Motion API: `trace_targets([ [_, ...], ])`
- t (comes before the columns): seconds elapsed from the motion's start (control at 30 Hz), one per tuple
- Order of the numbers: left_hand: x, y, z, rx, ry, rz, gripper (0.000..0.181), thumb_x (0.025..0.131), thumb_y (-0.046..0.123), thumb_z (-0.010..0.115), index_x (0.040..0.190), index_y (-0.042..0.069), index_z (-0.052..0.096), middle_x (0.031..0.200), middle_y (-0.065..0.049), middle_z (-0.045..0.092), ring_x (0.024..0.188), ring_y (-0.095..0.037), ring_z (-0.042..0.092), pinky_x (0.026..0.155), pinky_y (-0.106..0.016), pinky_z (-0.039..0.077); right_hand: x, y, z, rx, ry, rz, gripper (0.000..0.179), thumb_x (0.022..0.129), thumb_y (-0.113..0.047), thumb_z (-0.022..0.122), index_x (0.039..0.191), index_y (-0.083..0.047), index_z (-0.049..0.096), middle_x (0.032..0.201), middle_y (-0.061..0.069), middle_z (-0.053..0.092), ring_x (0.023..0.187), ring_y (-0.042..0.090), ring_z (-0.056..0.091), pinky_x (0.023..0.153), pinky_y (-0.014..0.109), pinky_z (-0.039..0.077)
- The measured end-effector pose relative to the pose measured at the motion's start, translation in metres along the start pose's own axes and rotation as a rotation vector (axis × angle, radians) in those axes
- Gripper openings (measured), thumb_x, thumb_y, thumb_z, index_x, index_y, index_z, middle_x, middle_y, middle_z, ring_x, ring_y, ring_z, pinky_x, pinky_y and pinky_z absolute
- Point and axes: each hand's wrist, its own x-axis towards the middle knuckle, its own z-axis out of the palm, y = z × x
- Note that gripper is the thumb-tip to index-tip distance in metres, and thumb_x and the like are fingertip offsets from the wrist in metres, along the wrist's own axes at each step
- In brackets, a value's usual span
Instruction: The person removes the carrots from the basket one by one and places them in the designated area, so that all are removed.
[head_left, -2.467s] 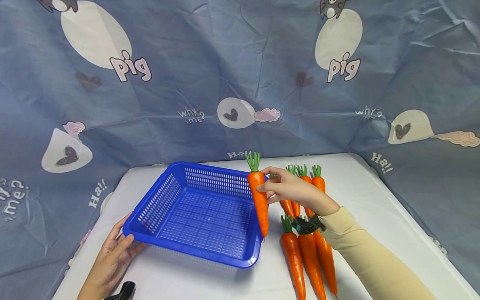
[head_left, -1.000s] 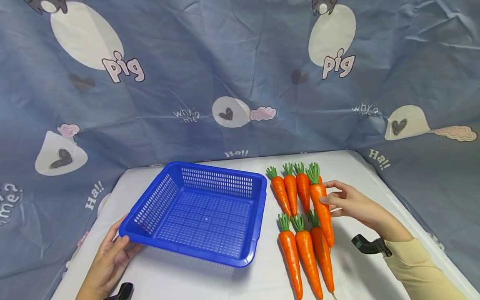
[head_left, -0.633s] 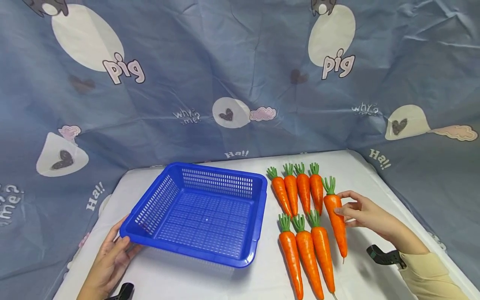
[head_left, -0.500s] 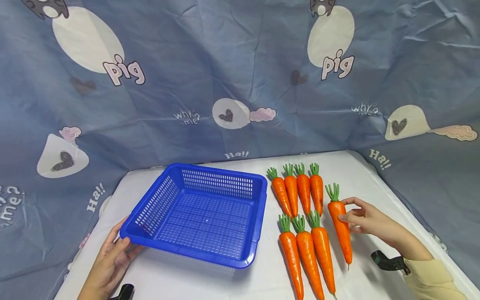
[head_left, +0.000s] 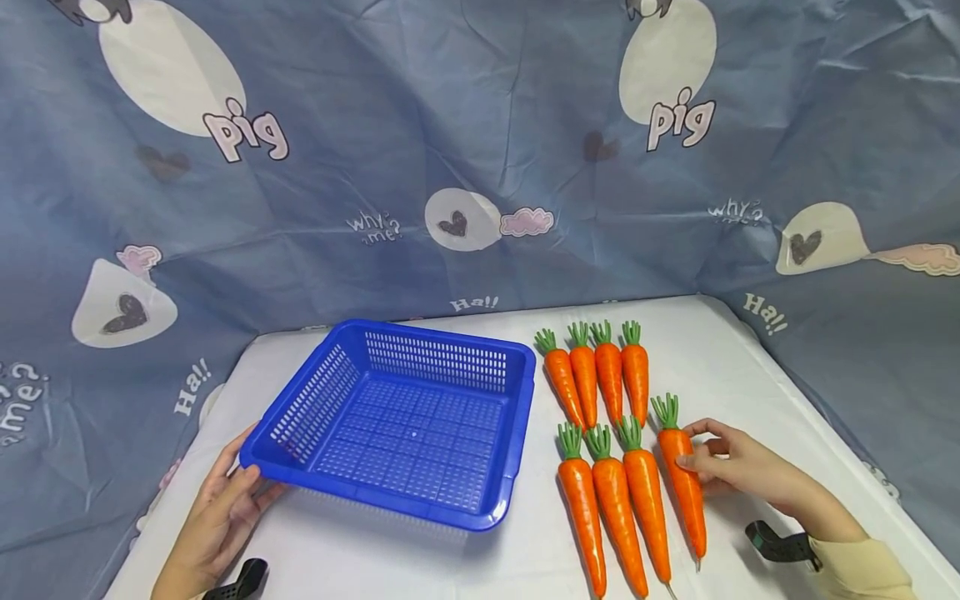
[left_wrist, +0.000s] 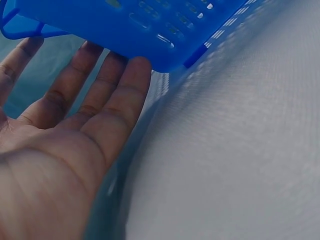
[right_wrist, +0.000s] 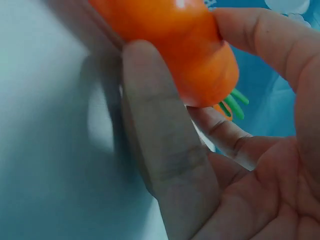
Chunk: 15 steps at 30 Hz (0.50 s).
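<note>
A blue plastic basket [head_left: 420, 417] with slotted walls stands on the left of the white table. My left hand [head_left: 213, 521] grips its near left corner, the thumb at the rim and other fingers along the side. In the left wrist view, long, nearly straight fingers [left_wrist: 117, 97] reach the wall below the rim. At right, my right hand [head_left: 738, 467] holds an orange carrot [head_left: 684, 487] with a green top, thumb and fingers on either side near its thick end. This carrot lies right of the front row, close at the tabletop.
Beside the basket, several carrots [head_left: 609, 379] form a back row, tops pointing away. A front row of three carrots [head_left: 617, 508] lies nearer, beside the held one. A blue printed cloth [head_left: 480, 150] hangs behind and around the white table [head_left: 757, 375].
My right hand has carried the carrot from over the basket's right rim rightward and then down beside the front row. My left hand stays at the basket corner.
</note>
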Motion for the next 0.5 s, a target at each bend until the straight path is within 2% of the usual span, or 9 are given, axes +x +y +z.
trace_targets([
  [0.2,-0.004,0.002,0.001,0.027,0.011,0.005,0.057,0.114,-0.002,0.034,0.163,0.026,0.042,0.148,0.003,0.067,0.130,-0.015,0.071,0.102,-0.034,0.063,0.011,-0.003,0.004,-0.055,-0.028,0.011,0.063,0.105,-0.028,0.070,0.146,0.009,0.040,0.098,0.007,0.059,0.086,0.016,0.068,0.074,0.032,0.066],
  [0.37,-0.004,0.004,0.004,0.114,0.035,-0.024,0.055,0.114,0.001,0.036,0.162,0.027,0.042,0.147,0.006,0.066,0.129,-0.013,0.071,0.102,-0.033,0.063,0.013,0.000,0.002,-0.115,-0.062,0.018,0.061,0.105,-0.030,0.069,0.145,0.007,0.042,0.095,0.006,0.061,0.077,0.015,0.066,0.063,0.030,0.062],
  [0.5,-0.006,0.007,0.005,0.173,0.039,-0.033,0.054,0.114,0.001,0.038,0.162,0.026,0.041,0.146,0.008,0.066,0.128,-0.011,0.071,0.102,-0.032,0.063,0.014,0.000,-0.002,-0.149,-0.087,0.024,0.063,0.106,-0.033,0.067,0.148,0.007,0.041,0.095,0.006,0.065,0.077,0.015,0.066,0.061,0.030,0.061],
])
